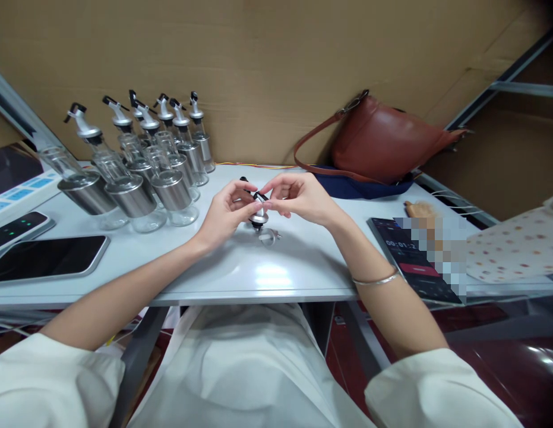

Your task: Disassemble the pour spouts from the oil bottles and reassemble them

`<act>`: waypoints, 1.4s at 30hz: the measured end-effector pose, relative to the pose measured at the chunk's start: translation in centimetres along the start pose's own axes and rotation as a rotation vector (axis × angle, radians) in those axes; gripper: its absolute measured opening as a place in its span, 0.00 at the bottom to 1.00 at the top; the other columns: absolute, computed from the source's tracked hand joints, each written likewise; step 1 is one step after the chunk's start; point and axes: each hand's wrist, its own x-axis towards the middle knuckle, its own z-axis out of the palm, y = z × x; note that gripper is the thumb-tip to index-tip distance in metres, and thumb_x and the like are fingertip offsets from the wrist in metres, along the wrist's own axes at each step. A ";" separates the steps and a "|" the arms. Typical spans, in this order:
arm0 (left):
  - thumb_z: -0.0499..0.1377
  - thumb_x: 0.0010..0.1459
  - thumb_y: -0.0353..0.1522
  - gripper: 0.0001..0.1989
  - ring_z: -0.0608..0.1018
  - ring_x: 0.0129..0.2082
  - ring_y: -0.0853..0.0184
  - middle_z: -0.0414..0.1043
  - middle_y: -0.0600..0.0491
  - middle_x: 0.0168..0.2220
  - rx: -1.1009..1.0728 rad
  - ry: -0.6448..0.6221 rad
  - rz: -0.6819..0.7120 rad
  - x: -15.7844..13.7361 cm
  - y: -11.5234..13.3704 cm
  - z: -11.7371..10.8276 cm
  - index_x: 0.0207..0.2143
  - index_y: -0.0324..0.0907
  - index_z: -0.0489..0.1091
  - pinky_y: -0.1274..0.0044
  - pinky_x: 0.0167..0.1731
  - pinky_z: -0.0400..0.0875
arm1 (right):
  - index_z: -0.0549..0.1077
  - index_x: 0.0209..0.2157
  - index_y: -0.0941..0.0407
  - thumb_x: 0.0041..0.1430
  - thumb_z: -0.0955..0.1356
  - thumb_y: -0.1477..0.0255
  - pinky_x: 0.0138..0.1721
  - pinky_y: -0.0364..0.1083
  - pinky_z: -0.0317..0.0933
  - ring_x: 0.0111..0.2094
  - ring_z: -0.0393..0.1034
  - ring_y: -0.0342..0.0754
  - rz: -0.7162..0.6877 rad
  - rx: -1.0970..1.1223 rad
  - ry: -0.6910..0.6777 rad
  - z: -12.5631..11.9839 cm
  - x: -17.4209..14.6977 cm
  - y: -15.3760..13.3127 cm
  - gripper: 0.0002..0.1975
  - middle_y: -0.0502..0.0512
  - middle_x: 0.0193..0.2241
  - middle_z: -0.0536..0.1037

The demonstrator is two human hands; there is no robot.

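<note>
In the head view, a silver-and-black bottle pourer (259,219) is held between my two hands above the white table. My left hand (227,211) is closed on its side, thumb and fingers pinching the spout. My right hand (303,199) pinches the pourer's upper part near its black flap, partly hidden by the fingertips. Just below the pourer, a small round shiny piece (268,237) is on the table, its kind unclear. Another black tip (244,179) shows behind my left fingers; what it belongs to is hidden.
Several glass-and-steel oil bottles (171,189) stand at the left, some with pourers, some with bare necks. Phones (49,257) and a power strip (24,193) lie left. A brown bag (383,139), a phone with a timer (410,255) and dotted cloth (517,244) are right.
</note>
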 end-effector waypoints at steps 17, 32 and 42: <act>0.68 0.44 0.37 0.19 0.77 0.28 0.70 0.70 0.58 0.27 -0.041 0.027 0.005 0.0 0.2 0.0 0.37 0.41 0.67 0.78 0.28 0.73 | 0.74 0.30 0.60 0.43 0.75 0.62 0.16 0.39 0.55 0.16 0.61 0.37 -0.004 0.057 0.052 0.3 -0.1 -0.1 0.17 0.46 0.16 0.71; 0.71 0.35 0.33 0.17 0.76 0.26 0.69 0.74 0.55 0.27 -0.268 0.182 -0.115 0.0 0.5 0.2 0.28 0.37 0.70 0.74 0.27 0.76 | 0.77 0.40 0.60 0.47 0.74 0.64 0.29 0.43 0.61 0.23 0.61 0.40 -0.345 -0.276 0.109 1.2 -1.0 1.5 0.19 0.51 0.25 0.74; 0.70 0.38 0.35 0.16 0.76 0.26 0.70 0.74 0.55 0.26 -0.268 0.164 -0.143 -0.1 0.1 0.0 0.29 0.38 0.72 0.76 0.26 0.75 | 0.77 0.33 0.60 0.47 0.74 0.61 0.26 0.43 0.64 0.23 0.67 0.42 -0.289 -0.225 0.127 1.4 -1.0 1.0 0.17 0.52 0.23 0.76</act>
